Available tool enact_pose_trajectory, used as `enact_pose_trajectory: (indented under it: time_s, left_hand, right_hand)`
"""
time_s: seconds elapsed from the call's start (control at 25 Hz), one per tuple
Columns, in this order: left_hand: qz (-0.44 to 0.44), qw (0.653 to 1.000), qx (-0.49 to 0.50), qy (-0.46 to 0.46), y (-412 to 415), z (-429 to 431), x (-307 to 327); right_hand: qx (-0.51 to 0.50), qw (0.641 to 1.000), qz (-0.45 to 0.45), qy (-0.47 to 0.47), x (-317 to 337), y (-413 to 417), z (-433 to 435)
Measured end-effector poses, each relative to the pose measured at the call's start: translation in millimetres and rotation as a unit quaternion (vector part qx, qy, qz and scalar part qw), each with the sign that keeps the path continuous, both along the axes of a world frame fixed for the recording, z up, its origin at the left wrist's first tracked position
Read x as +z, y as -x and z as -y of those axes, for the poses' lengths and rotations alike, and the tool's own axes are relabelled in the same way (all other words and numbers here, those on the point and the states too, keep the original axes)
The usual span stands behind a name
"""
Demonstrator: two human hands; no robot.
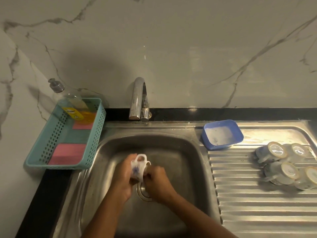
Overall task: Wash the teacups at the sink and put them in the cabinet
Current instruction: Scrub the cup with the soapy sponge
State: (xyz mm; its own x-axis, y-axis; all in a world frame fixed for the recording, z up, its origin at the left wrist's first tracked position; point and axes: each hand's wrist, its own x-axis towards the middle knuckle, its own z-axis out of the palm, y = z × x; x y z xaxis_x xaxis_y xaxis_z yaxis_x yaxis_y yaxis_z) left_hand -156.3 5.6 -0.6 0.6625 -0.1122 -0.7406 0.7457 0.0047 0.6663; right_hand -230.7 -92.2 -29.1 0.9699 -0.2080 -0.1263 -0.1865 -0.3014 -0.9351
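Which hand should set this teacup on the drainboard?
Right. Both the left hand and right hand grip the white blue-patterned teacup over the steel sink basin, but the ribbed steel drainboard with the upturned white teacups lies on the right hand's side; the left would likely have to cross.

Left grip (123, 177) and right grip (158, 183) curled round teacup (138, 168); forearms converge.

Dim, wide-angle warp, motion blur
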Motion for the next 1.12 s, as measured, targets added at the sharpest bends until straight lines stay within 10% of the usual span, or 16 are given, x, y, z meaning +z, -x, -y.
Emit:
enact_pose_trajectory:
  time_s: [0.12,0.24,0.32,0.4,0.56,0.68,0.8,0.92,1.04,1.12]
  left_hand:
    - [0.138,0.976,0.025,0.163,6,2,31]
    - [0.095,0.969,0.086,0.21,5,15,38]
    - [0.024,0.995,0.085,0.044,7,21,24]
    - [-0.007,0.992,0.069,-0.108,13,20,7]
    - [0.052,0.997,-0.033,-0.038,11,14,7]
    - [0.16,0.972,-0.013,0.169,0,11,25]
    - [0.099,0.991,0.012,0.084,-8,19,17]
    - [-0.041,0.998,0.045,-0.017,0,17,-9]
    - [-0.076,0.996,0.037,0.024,7,15,-13]
    - [-0.032,0.991,0.033,0.126,12,11,9]
  right_hand:
    - [-0.036,0.906,-0.046,-0.419,32,-14,0]
    - [-0.061,0.974,0.082,-0.201,25,-3,-21]
    - [-0.007,0.985,0.15,0.08,-8,12,-20]
    - [0.097,0.97,0.143,0.171,-24,15,-6]
    - [-0.04,0.994,0.02,-0.104,13,9,6]
    - [-0.05,0.903,-0.012,-0.426,33,-1,4]
    - [-0.068,0.982,0.107,-0.141,19,5,-6]
    - [0.104,0.953,0.2,0.201,-27,14,12]
    - [0.105,0.982,0.132,0.09,-8,9,26]
    - [-0.004,0.983,0.011,-0.184,22,-3,23]
